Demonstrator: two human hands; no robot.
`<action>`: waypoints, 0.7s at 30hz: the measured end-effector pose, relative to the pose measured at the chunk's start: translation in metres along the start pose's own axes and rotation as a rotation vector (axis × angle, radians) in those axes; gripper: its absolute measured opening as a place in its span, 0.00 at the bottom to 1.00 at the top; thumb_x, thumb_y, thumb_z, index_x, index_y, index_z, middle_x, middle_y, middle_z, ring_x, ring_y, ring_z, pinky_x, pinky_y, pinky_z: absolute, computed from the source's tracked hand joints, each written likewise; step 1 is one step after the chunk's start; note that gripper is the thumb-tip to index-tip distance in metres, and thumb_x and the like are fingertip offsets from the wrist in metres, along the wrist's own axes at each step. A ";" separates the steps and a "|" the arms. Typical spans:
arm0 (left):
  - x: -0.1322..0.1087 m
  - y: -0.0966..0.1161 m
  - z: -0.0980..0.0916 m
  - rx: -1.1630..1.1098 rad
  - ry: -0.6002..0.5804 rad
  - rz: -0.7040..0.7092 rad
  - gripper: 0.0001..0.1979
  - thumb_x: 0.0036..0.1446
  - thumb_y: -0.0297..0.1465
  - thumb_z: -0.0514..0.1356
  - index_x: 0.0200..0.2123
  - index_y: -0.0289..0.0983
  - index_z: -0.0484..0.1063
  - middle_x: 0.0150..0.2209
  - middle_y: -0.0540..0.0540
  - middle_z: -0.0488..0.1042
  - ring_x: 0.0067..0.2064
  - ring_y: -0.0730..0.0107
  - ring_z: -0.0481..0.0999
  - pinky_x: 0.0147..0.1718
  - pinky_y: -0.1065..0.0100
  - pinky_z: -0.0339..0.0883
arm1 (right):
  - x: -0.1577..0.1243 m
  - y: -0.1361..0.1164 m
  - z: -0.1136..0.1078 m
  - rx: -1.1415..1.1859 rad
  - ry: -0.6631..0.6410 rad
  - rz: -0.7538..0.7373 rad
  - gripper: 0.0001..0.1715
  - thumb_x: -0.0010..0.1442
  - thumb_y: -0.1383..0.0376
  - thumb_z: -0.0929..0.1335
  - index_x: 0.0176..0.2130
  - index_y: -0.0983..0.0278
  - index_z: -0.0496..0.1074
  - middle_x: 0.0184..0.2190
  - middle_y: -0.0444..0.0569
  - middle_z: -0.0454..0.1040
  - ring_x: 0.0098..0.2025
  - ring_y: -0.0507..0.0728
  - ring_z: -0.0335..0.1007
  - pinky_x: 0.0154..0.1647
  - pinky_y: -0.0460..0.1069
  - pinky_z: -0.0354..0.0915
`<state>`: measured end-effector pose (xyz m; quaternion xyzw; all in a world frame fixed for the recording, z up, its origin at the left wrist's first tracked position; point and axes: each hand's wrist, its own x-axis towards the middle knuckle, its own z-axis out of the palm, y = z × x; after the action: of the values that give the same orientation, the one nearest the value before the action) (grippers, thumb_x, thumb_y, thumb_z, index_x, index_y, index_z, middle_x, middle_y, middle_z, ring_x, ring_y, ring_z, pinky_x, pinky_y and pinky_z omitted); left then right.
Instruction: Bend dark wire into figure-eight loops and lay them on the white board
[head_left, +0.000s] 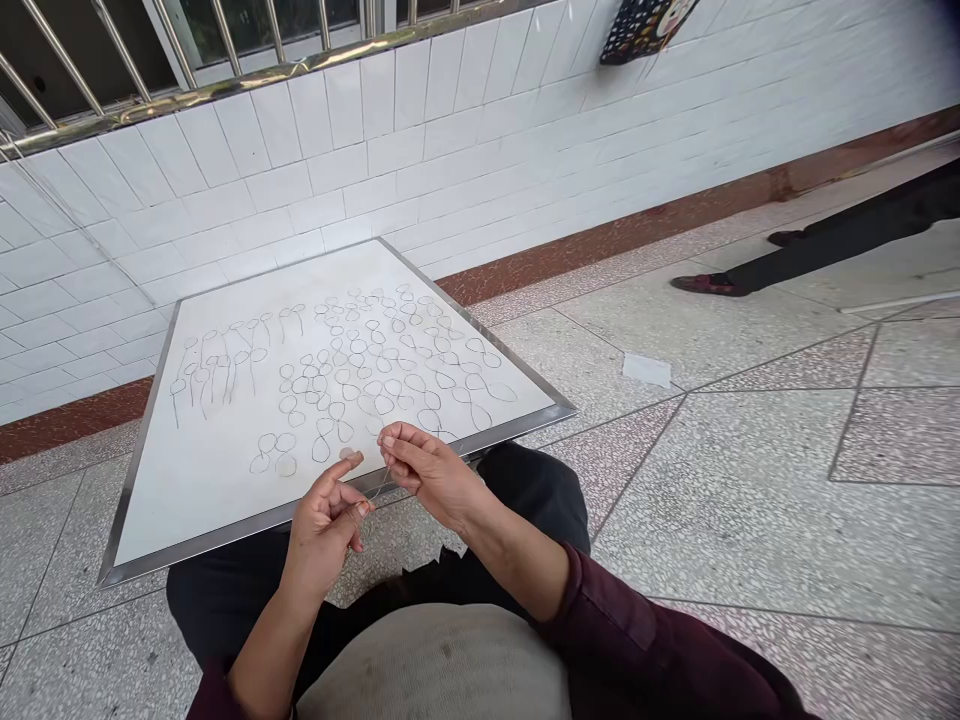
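Head view: the right hand (427, 475) pinches a thin wire (383, 483) between its fingertips; whether the left hand (322, 530) grips it cannot be told. Both hands sit over the metal-edged white board (187, 500), which bears many looped wire shapes (360, 375). Beyond lie speckled terrazzo floor (750, 520), a white tiled wall (450, 170) and another person's shoe (709, 285).

Readable text: none in view.
Board (176, 480): dark loops only, no lettering.
Bag (637, 28): dotted print, cut off by the frame, no legible words.
Paper slip (646, 370): nothing legible.
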<state>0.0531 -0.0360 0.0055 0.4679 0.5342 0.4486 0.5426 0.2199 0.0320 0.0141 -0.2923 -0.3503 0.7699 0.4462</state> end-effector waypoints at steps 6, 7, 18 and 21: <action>0.003 -0.003 -0.002 0.002 0.008 -0.022 0.29 0.54 0.37 0.65 0.59 0.40 0.67 0.32 0.50 0.74 0.18 0.82 0.63 0.16 0.74 0.59 | 0.004 0.004 -0.010 0.276 0.076 0.080 0.15 0.50 0.64 0.76 0.34 0.63 0.68 0.27 0.41 0.62 0.23 0.46 0.49 0.17 0.40 0.48; 0.003 -0.004 -0.002 0.001 0.014 -0.024 0.29 0.53 0.37 0.65 0.58 0.40 0.68 0.32 0.50 0.74 0.17 0.82 0.63 0.16 0.74 0.59 | 0.006 0.003 -0.014 0.281 0.091 0.056 0.14 0.51 0.64 0.75 0.34 0.62 0.67 0.27 0.41 0.62 0.23 0.46 0.49 0.16 0.41 0.49; 0.004 0.000 -0.009 0.002 0.044 -0.050 0.34 0.54 0.37 0.65 0.63 0.40 0.60 0.31 0.51 0.74 0.18 0.81 0.64 0.17 0.74 0.60 | -0.013 -0.027 -0.028 -0.985 -0.131 -0.805 0.05 0.66 0.64 0.66 0.43 0.58 0.72 0.34 0.45 0.75 0.36 0.54 0.67 0.38 0.51 0.66; 0.003 0.003 -0.008 0.008 0.014 -0.065 0.35 0.55 0.37 0.64 0.64 0.41 0.59 0.31 0.51 0.74 0.18 0.81 0.64 0.18 0.74 0.61 | -0.015 -0.024 -0.020 -1.436 -0.399 -0.926 0.10 0.68 0.69 0.63 0.45 0.60 0.73 0.38 0.47 0.78 0.45 0.57 0.67 0.45 0.54 0.62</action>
<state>0.0456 -0.0320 0.0079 0.4493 0.5547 0.4318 0.5514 0.2531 0.0330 0.0234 -0.1907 -0.9051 0.1418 0.3526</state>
